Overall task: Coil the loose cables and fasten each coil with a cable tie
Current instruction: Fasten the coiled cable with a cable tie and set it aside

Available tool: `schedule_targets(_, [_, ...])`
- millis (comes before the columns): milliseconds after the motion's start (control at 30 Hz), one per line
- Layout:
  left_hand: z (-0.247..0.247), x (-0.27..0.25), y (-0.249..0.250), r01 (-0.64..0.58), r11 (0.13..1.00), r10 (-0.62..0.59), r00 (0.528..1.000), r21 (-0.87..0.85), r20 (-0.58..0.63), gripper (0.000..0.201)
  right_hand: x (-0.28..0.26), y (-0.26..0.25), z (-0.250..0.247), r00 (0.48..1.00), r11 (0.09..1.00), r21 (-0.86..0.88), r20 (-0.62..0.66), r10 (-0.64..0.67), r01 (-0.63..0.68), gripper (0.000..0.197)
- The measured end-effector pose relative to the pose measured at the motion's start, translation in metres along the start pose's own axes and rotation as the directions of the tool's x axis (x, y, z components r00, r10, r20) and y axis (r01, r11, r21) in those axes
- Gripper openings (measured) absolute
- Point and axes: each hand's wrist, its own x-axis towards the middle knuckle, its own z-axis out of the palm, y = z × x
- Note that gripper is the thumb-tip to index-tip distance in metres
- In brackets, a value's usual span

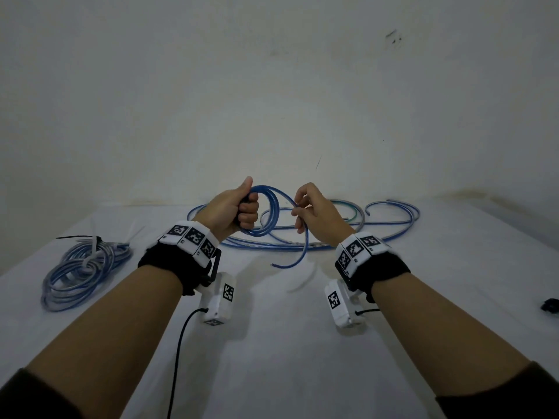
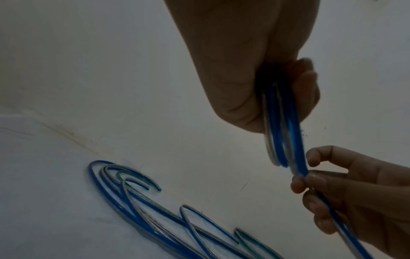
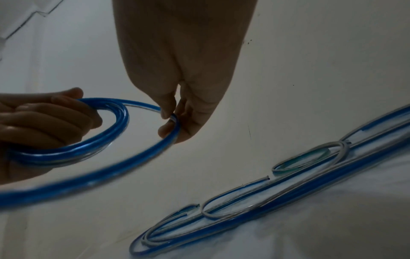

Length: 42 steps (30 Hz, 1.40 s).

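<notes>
My left hand (image 1: 239, 208) grips a small coil of blue cable (image 1: 267, 213) held upright above the white table; in the left wrist view the hand (image 2: 255, 84) closes round the loops (image 2: 277, 133). My right hand (image 1: 314, 216) pinches the same cable's loose run between thumb and fingertips, seen up close in the right wrist view (image 3: 173, 121). The cable's free end (image 1: 281, 265) hangs down to the table in front. Several loose blue and clear cables (image 1: 348, 237) lie behind the hands. The coil (image 3: 88, 149) shows large in the right wrist view.
A finished bundle of coiled cables (image 1: 81, 270) bound with cable ties (image 1: 96, 244) lies at the left of the table (image 1: 287, 343). A small black object (image 1: 550, 305) sits at the right edge. A pale wall stands close behind the table.
</notes>
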Motion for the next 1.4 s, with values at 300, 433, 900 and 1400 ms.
schedule_targets(300, [-0.007, 0.008, 0.001, -0.141, 0.943, 0.107, 0.986, -0.3, -0.127, 0.04, -0.009, 0.011, -0.001, 0.979, 0.955, -0.261, 0.179, -0.097, 0.142, 0.025])
schedule_targets(433, [0.002, 0.012, 0.0, -0.142, 0.939, 0.11, 0.987, -0.312, -0.117, 0.042, -0.008, 0.003, 0.006, 0.961, 0.9, -0.342, 0.163, -0.226, 0.269, 0.013])
schedule_targets(900, [0.02, 0.013, -0.01, -0.225, 0.952, 0.206, 0.972, -0.208, -0.109, 0.017, -0.013, -0.012, 0.026, 0.979, 0.956, -0.223, 0.117, -0.169, 0.192, 0.014])
schedule_targets(1400, [0.038, 0.024, -0.016, -0.191, 0.9, 0.179, 0.982, 0.392, 0.067, 0.036, -0.011, -0.02, -0.023, 0.972, 0.97, -0.104, -0.064, -0.228, 0.221, 0.029])
